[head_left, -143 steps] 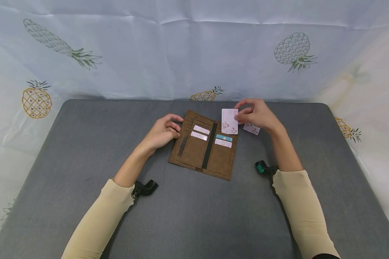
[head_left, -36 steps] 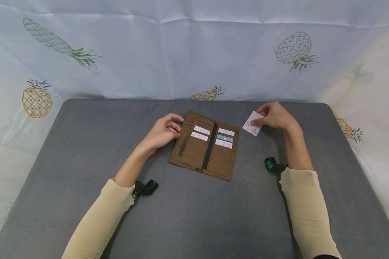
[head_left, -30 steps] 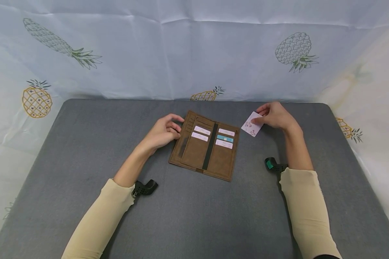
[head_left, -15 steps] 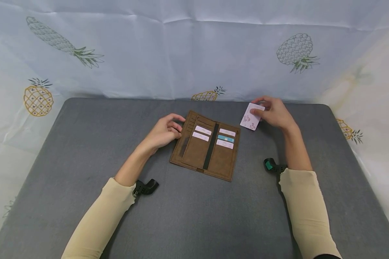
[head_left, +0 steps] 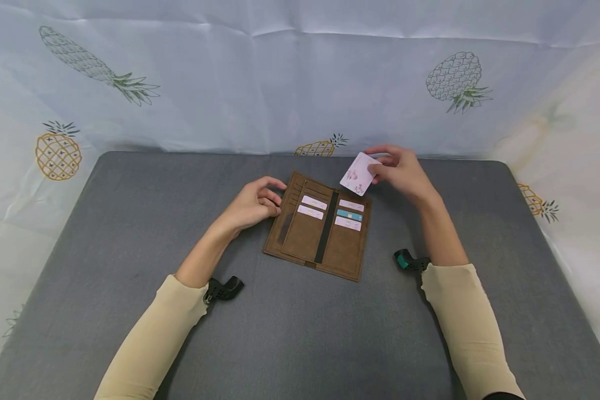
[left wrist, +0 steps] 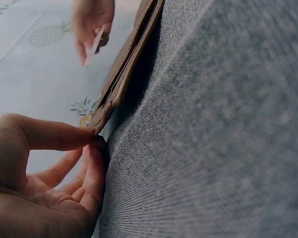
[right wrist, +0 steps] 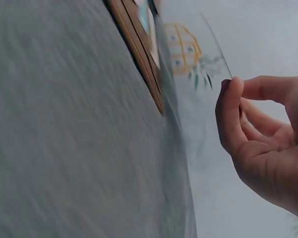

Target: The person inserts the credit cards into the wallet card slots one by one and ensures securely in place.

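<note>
Card (head_left: 359, 173) with a pink flower print is pinched in our right hand (head_left: 399, 172), held tilted just above the far right corner of the open brown wallet (head_left: 320, 228) on the grey table (head_left: 130, 233); our left hand (head_left: 252, 203) pinches the wallet's left edge

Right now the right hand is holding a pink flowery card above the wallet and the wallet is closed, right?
Not quite: the wallet is open, lying flat on the table. The head view shows cards in its slots. The right hand does hold the flowery card over its far edge.
</note>
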### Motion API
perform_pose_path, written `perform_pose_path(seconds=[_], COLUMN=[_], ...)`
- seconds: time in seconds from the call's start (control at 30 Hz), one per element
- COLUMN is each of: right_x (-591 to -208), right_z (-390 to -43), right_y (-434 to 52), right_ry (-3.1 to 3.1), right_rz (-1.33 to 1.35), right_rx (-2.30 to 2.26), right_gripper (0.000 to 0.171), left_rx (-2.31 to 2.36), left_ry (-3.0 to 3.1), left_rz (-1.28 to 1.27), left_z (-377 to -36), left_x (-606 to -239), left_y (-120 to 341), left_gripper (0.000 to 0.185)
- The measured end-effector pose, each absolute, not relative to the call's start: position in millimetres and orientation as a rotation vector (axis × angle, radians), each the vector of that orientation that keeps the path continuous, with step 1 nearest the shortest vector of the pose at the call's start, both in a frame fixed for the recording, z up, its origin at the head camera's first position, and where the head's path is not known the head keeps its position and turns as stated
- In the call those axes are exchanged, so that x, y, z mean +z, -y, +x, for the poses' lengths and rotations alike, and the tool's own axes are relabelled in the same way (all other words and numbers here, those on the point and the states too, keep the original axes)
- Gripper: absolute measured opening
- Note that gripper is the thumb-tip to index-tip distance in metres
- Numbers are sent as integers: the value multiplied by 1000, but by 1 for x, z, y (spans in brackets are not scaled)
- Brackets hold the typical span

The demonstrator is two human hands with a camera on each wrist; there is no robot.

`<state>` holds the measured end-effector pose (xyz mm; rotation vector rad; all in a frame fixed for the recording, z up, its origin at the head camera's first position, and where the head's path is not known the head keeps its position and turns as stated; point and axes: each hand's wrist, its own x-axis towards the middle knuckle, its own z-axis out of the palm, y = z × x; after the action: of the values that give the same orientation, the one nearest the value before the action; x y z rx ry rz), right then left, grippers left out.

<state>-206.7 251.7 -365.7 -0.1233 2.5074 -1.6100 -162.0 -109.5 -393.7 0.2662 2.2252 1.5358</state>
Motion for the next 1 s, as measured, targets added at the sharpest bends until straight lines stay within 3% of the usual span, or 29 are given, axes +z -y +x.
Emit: perform_pose_path(seconds=[0.77, 1.0], right_x=[-378, -378], right_z=[-201, -198], right_y=[-202, -198], right_ry=[-2620, -2585], right_rz=[-457, -503], right_rx=[-1427, -1308], right_gripper=[41, 51], left_rx=[1538, 1538], left_ry=[-2232, -2240], left_rz=[265, 252], left_z=[-164, -163], left_x=[-394, -396], left_y=[108, 107], left_gripper=[48, 48])
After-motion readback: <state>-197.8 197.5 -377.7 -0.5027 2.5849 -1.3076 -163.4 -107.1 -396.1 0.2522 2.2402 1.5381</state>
